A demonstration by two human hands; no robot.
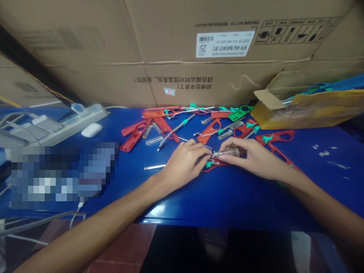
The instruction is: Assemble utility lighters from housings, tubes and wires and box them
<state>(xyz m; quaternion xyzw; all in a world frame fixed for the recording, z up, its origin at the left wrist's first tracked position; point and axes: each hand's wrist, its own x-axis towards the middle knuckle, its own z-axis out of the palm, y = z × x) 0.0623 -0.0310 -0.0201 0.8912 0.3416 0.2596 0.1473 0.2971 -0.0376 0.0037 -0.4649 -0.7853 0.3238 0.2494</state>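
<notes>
My right hand (250, 156) is closed around a clear plastic lighter fuel tank (231, 152), held level with its narrow end towards the left. At that end sits a small white fitting (215, 154). My left hand (189, 161) has its fingertips pinched together beside the fitting; what lies between them is hidden. Just below both hands, a red lighter handle half (216, 166) with green parts lies on the blue table (182, 204). A metal lighter tube (153, 167) sticks out from behind my left hand.
Several red handle halves (137, 135), clear tanks (154, 140) and wired tubes lie behind my hands. An open cardboard box (307, 112) stands at the back right. To the left are a power strip (71, 123) and a white earphone case (91, 130). A large carton (170, 49) closes off the back.
</notes>
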